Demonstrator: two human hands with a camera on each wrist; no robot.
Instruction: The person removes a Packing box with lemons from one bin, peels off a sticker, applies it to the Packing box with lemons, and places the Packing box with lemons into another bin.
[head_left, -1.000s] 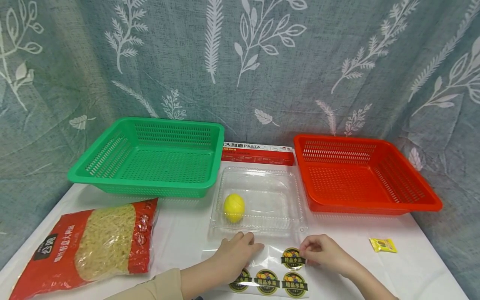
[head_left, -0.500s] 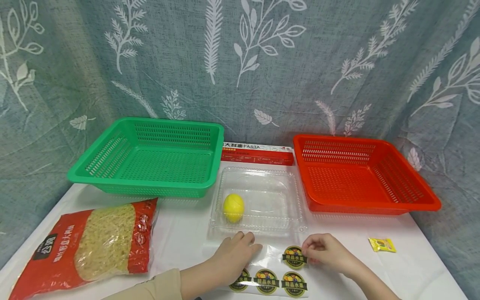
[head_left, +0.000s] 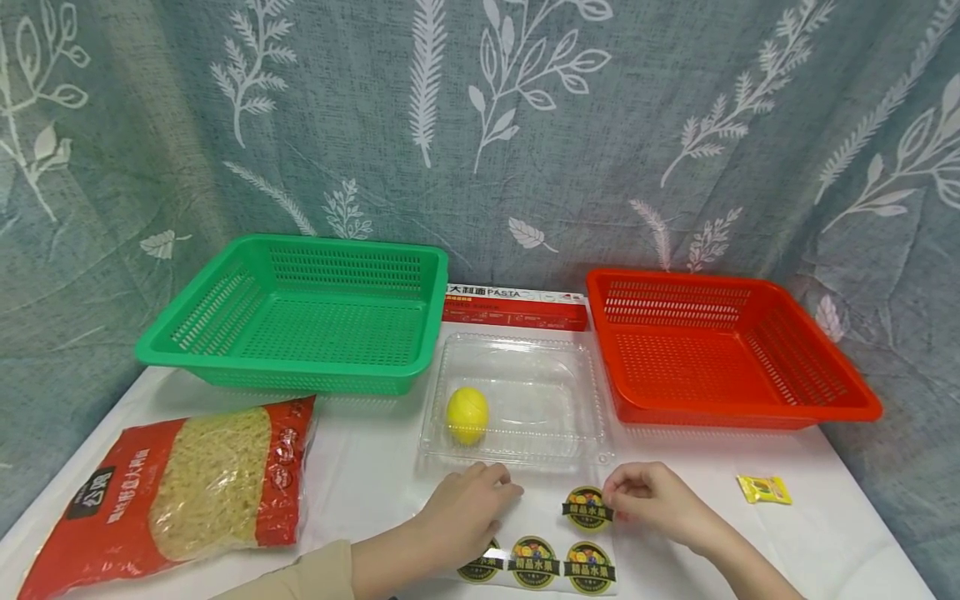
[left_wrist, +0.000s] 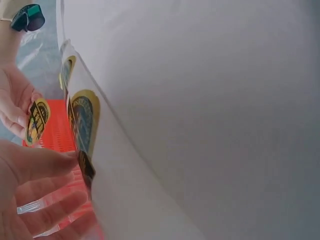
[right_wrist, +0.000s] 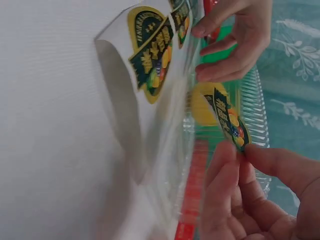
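My right hand (head_left: 656,500) pinches a round black-and-gold fruit sticker (head_left: 587,508) by its right edge, between thumb and fingertips. In the right wrist view this sticker (right_wrist: 229,120) stands tilted and slightly curved, apart from the sheet. Fingers of my left hand (head_left: 468,512) rest on the white sticker sheet (head_left: 536,510), with the thumb at its surface in the left wrist view. Several like stickers line the sheet's near edge, one partly covered by the left hand. Just beyond lies a clear plastic clamshell box (head_left: 528,400) with a yellow lemon (head_left: 467,415) showing at its left.
A green basket (head_left: 300,367) stands back left, a red basket (head_left: 742,412) back right. Between them lies a red pasta box (head_left: 513,313). A bag of pasta (head_left: 210,483) is at the left, a small yellow packet (head_left: 764,490) at the right.
My right hand has shifted slightly up and away with the pinched sticker, drawing it off the sheet. The left hand stays nearly where it was.
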